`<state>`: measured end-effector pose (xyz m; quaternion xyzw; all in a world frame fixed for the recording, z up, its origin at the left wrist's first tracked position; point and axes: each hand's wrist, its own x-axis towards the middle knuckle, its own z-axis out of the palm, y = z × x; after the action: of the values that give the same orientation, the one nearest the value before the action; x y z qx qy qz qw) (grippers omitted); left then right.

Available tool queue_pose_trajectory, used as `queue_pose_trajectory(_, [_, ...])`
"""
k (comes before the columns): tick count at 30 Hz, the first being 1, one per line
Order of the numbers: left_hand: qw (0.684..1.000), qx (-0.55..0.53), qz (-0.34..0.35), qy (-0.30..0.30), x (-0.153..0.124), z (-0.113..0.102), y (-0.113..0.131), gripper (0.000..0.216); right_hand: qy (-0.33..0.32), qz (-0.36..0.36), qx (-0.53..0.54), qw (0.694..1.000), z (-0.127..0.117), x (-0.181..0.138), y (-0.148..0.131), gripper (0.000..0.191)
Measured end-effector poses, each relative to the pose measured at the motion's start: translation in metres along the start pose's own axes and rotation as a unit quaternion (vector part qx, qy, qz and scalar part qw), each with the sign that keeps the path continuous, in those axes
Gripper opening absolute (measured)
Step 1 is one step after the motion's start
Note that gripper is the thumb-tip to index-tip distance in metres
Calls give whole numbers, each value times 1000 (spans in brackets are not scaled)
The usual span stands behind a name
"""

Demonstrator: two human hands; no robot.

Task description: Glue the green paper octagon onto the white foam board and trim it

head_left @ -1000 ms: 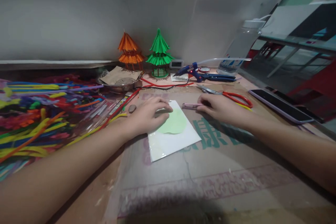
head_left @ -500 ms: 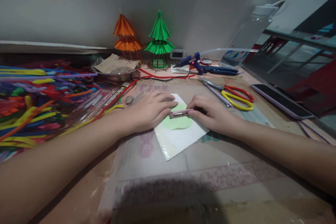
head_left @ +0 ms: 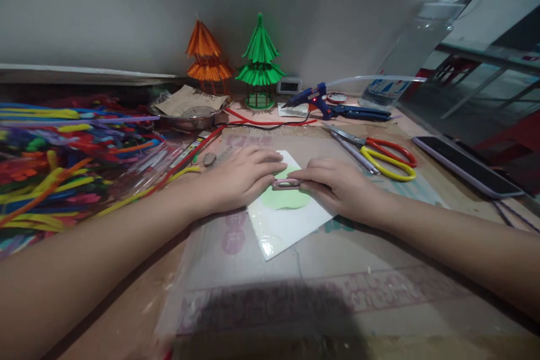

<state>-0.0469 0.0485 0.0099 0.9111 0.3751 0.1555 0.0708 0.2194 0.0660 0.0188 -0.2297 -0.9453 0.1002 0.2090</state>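
A white card (head_left: pixel 282 230) lies at an angle on the work surface, with a light green paper piece (head_left: pixel 284 199) on top of it. My left hand (head_left: pixel 248 177) rests flat over the card's left side, its fingers stretched toward the green paper. From the right, my right hand (head_left: pixel 340 183) pinches a slim pink tool with a slotted end (head_left: pixel 286 184) between thumb and fingers. That tool lies level over the green paper, its slotted end close to my left fingertips. The rest of it is hidden in my right hand, so its exact kind is unclear.
Scissors (head_left: pixel 388 164) and a pen (head_left: pixel 354 152) lie right of the card, near a phone (head_left: pixel 466 166). Behind stand a glue gun (head_left: pixel 310 97), a green tree (head_left: pixel 260 67), an orange tree (head_left: pixel 207 56) and a bottle (head_left: pixel 405 56). Colourful pipe cleaners (head_left: pixel 50 180) heap up at left.
My right hand has shifted slightly, with the pink tool still pinched and its slotted end turned a little. My left hand stays in place. The view has swung slightly left.
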Motion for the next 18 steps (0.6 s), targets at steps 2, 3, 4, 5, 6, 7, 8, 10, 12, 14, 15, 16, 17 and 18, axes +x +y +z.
queue_pose_trajectory(2, [1000, 4, 6, 0, 0, 0, -1, 45, -5, -2, -8, 1000, -1, -1, -2, 30])
queue_pose_trajectory(3, [1000, 5, 8, -1, 0, 0, -1, 46, -6, -6, -10, 1000, -2, -1, -3, 30])
queue_pose_trajectory(4, [1000, 5, 9, -3, 0, 0, -1, 46, -6, -11, -10, 1000, -3, -2, -4, 30])
queue_pose_trajectory(5, [1000, 6, 9, -4, 0, 0, -2, 46, -6, -17, -6, 1000, -3, -2, -6, 30])
queue_pose_trajectory(6, [1000, 6, 9, -3, 0, 0, -2, 46, -6, -24, -1, 1000, -4, -2, -7, 30])
queue_pose_trajectory(7, [1000, 6, 8, -3, 0, 0, -2, 46, -7, -33, 4, 999, -4, -3, -9, 30])
queue_pose_trajectory(8, [1000, 7, 8, -2, 0, 0, -2, 46, -10, -40, 8, 999, -5, -3, -10, 30])
queue_pose_trajectory(10, [1000, 8, 6, -7, 1, -1, -2, 45, -21, -55, 12, 998, -6, -4, -14, 30])
queue_pose_trajectory(12, [1000, 7, 3, -14, 1, -1, -2, 46, -27, -69, 11, 997, -6, -5, -17, 30])
queue_pose_trajectory(14, [1000, 6, 2, -17, 1, -2, -1, 46, -28, -77, 8, 997, -6, -5, -18, 31])
queue_pose_trajectory(15, [1000, 5, 3, -16, 1, -2, -1, 46, -29, -78, 7, 996, -6, -6, -18, 31])
queue_pose_trajectory(16, [1000, 5, 5, -14, 1, -2, -1, 46, -30, -78, 7, 996, -6, -6, -18, 31])
queue_pose_trajectory(17, [1000, 6, 7, -13, 0, -2, -2, 46, -31, -78, 8, 996, -6, -7, -18, 31])
queue_pose_trajectory(18, [1000, 7, 8, -12, 0, -2, -2, 46, -34, -78, 9, 996, -6, -7, -18, 31])
